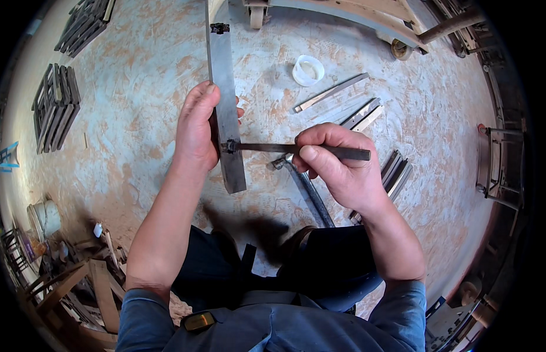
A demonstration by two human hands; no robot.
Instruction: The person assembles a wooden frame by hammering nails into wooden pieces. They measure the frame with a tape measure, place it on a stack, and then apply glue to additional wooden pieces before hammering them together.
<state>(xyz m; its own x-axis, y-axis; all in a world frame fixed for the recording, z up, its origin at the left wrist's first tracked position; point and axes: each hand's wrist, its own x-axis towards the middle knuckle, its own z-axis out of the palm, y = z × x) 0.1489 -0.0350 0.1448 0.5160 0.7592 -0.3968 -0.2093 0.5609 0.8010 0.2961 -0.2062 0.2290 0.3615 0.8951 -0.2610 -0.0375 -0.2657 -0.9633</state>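
Note:
My left hand [198,120] is closed around a long grey wooden bar [227,76], held upright in the picture, the thumb on its left edge. Dark, wet-looking patches mark two joint spots on the bar, one near the top and one near the lower end. In my right hand [337,158] is a slim dark chisel-like tool [267,147], pinched between thumb and fingers. Its thin tip touches the bar's lower dark patch [229,146] from the right. Below this hand a hammer [311,190] lies on the floor.
A white plastic tub [308,71] stands on the floor ahead, beside loose wooden strips [331,92]. More bars [397,173] lie right of my right hand. Stacked wooden frames [56,105] stand far left. A wheeled wooden trolley [349,20] is at the top; scrap wood [103,293] fills the lower left.

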